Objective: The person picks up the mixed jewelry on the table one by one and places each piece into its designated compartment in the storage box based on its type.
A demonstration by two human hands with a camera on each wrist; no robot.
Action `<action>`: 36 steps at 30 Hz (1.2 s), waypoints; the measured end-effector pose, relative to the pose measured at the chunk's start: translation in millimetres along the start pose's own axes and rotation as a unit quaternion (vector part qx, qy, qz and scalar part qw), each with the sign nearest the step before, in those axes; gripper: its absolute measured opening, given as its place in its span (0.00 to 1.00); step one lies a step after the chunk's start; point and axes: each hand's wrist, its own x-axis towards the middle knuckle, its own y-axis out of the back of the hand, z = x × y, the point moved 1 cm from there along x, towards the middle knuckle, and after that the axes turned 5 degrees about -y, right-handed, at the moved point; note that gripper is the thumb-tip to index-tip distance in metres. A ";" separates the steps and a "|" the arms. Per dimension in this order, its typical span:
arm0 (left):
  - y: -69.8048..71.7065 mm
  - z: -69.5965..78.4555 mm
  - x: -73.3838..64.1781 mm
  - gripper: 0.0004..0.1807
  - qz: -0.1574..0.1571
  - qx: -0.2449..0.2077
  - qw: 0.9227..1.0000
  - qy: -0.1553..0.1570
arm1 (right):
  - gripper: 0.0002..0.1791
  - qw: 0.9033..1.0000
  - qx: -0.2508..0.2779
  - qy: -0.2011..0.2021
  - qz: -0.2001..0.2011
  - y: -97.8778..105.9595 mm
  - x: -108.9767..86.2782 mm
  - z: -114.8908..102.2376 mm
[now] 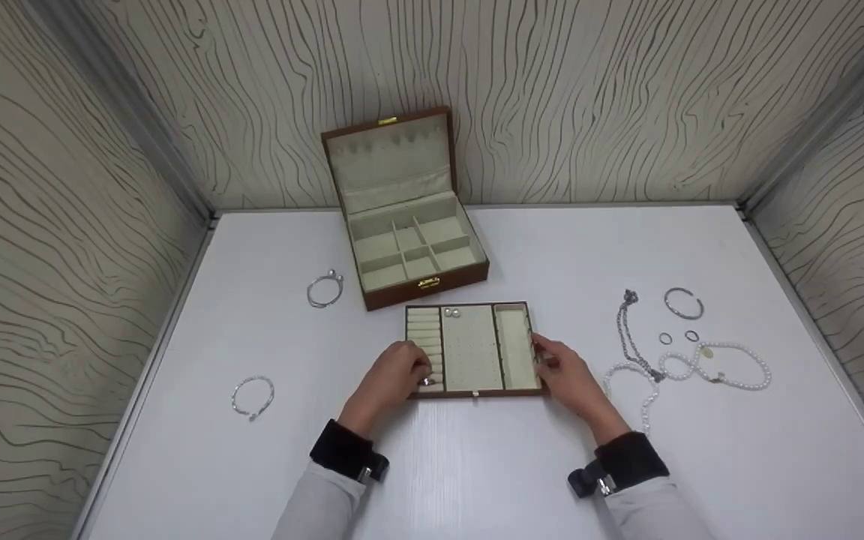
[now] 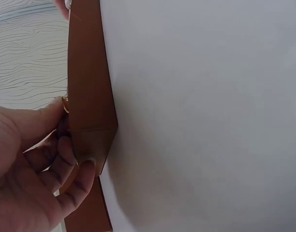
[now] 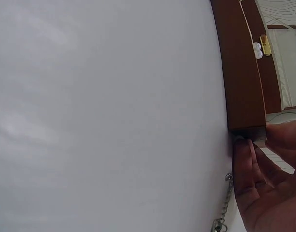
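A brown-edged jewelry tray [image 1: 472,352] lies on the white table, with ring rolls on its left, a perforated panel in the middle and a long compartment on its right. My left hand [image 1: 400,369] is at the front of the ring rolls, its thumb and fingers pinching a small shiny ring [image 1: 426,381]. In the left wrist view, other fingers of that hand touch the tray's brown side [image 2: 90,67]. The right hand [image 1: 571,375] grips the tray's right edge, fingers curled against the outer wall. Two pearl-like earrings [image 1: 452,312] sit at the top of the middle panel.
Behind the tray, a brown jewelry box [image 1: 427,292] stands with its lid raised. Two bracelets [image 1: 325,290] [image 1: 253,397] lie at left. At right are a chain [image 1: 624,330], a bangle [image 1: 683,303], two rings [image 1: 692,336] and pearl strands [image 1: 754,356].
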 end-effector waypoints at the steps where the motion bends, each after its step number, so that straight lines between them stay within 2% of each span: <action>1: -0.2 -0.3 0.2 0.04 0.000 -0.002 1.000 0.000 | 0.29 1.000 0.001 -0.001 0.000 0.0 0.2 0.2; 10: -1.5 -1.4 0.0 0.02 0.001 -0.013 1.000 0.012 | 0.29 1.000 0.004 0.000 -0.003 -0.4 0.8 1.2; 26: -2.6 -1.2 -1.8 0.03 0.020 -0.005 1.000 0.004 | 0.30 1.000 0.007 0.010 0.003 -0.5 1.3 1.7; 30: -2.7 -2.8 -4.7 0.04 0.039 -0.015 0.999 0.002 | 0.30 1.000 0.007 0.013 0.003 -1.0 1.3 3.6; 34: 0.5 -4.6 -7.3 0.04 0.080 -0.032 0.996 0.005 | 0.30 1.000 0.006 0.015 0.002 -0.4 2.0 4.3; 36: 2.8 -4.7 -8.1 0.05 0.100 -0.034 0.994 0.018 | 0.30 1.000 0.006 0.014 0.001 0.1 2.3 4.2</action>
